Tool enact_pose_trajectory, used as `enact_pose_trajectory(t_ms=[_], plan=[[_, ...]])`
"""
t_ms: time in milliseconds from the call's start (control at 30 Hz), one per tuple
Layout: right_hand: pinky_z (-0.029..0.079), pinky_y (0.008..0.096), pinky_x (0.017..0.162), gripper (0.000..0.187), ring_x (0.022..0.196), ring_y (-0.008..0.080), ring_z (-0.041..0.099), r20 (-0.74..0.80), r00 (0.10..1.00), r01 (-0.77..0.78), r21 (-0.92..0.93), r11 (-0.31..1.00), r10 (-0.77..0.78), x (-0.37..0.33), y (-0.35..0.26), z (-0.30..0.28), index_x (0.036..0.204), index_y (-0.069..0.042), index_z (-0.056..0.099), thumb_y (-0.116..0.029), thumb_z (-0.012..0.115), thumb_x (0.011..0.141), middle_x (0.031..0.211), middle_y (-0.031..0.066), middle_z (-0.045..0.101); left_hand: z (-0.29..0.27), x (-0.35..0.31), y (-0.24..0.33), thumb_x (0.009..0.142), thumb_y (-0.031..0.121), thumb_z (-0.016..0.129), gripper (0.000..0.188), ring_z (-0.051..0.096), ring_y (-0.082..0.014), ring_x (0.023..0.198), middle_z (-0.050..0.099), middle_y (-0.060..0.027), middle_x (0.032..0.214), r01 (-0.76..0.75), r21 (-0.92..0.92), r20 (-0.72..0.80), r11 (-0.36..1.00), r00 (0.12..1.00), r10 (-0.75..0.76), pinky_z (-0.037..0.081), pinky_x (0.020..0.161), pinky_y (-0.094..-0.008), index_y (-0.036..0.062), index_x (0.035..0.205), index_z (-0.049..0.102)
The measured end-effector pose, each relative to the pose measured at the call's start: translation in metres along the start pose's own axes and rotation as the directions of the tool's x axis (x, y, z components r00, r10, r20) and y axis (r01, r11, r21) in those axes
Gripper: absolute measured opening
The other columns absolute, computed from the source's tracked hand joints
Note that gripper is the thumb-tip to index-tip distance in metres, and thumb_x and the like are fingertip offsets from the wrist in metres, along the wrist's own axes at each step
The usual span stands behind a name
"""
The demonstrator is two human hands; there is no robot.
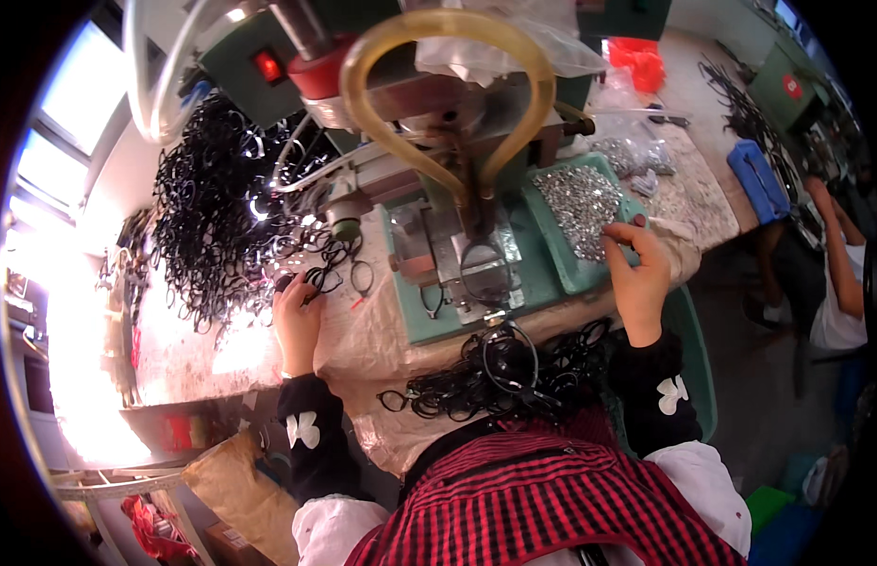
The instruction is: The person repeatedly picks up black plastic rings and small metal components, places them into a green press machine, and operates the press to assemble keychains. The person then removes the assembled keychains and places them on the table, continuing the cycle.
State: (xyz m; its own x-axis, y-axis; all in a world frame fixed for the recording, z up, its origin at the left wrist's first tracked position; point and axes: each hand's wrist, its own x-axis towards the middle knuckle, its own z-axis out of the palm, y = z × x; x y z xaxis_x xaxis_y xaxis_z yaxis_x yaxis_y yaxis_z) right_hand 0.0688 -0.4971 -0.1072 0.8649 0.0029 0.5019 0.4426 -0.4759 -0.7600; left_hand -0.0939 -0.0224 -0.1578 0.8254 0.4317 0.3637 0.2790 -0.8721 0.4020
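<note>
At the near edge of the black heap, my left hand (297, 325) has its fingers closed on a black looped piece (321, 279), one of many thin plastic-looking loops. My right hand (640, 283) is over the right side of a green tray (577, 280) of small shiny metal parts (582, 209). Its thumb and fingertips are drawn together; whatever is between them is too small to make out. Between my hands stands a bench press with a metal fixture (454, 266) on a green base (429, 325). A black loop (485, 272) lies at the fixture under the press head.
A large heap of black loops (221, 208) covers the left of the table. More loops (457, 389) lie at the front edge by my lap. A curved yellow hose (448, 21) arches over the press. At the right are a blue case (758, 181) and another person's arm (839, 255).
</note>
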Motion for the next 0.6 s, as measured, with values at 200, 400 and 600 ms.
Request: enact_pose_trajectory(t_ms=[200, 400, 600], plan=[[0.05, 0.0325, 0.082, 0.013, 0.09, 0.0233, 0.069, -0.015, 0.994, -0.107, 0.038, 0.993, 0.108, -0.015, -0.019, -0.031, 0.096, -0.001, 0.074, 0.002, 0.073, 0.084, 0.093, 0.01, 0.073, -0.02, 0.01, 0.065, 0.103, 0.013, 0.064, 0.016, 0.068, -0.0152, 0.102, 0.074, -0.0119, 0.115, 0.195, -0.745, 0.008, 0.638, 0.959, -0.284, 0.053, 0.088, -0.0282, -0.0028, 0.102, 0.068], [0.052, 0.0325, 0.079, 0.024, 0.085, 0.0214, 0.069, 0.161, 0.968, 0.119, 0.39, 0.913, -0.195, 0.032, -0.096, 0.025, 0.101, -0.002, 0.072, 0.0, 0.075, 0.078, 0.089, 0.0079, 0.071, -0.031, 0.017, 0.138, 0.107, 0.015, 0.057, 0.02, 0.065, -0.0131, 0.095, 0.075, -0.0119, 0.107, -0.12, -0.678, -0.267, 0.725, 0.959, -0.092, 0.049, 0.09, -0.0275, -0.0017, 0.097, 0.061], [0.051, 0.0269, 0.082, 0.045, 0.085, 0.0116, 0.067, 0.236, 0.971, -0.153, 0.512, 0.845, 0.033, 0.026, -0.111, 0.062, 0.123, 0.001, 0.06, 0.003, 0.073, 0.08, 0.086, 0.0049, 0.07, -0.035, -0.016, 0.172, 0.101, 0.0, 0.057, 0.007, 0.068, -0.0219, 0.097, 0.073, -0.0172, 0.107, -0.23, -0.54, -0.386, 0.81, 0.922, 0.005, 0.052, 0.089, -0.032, -0.0057, 0.098, 0.061]])
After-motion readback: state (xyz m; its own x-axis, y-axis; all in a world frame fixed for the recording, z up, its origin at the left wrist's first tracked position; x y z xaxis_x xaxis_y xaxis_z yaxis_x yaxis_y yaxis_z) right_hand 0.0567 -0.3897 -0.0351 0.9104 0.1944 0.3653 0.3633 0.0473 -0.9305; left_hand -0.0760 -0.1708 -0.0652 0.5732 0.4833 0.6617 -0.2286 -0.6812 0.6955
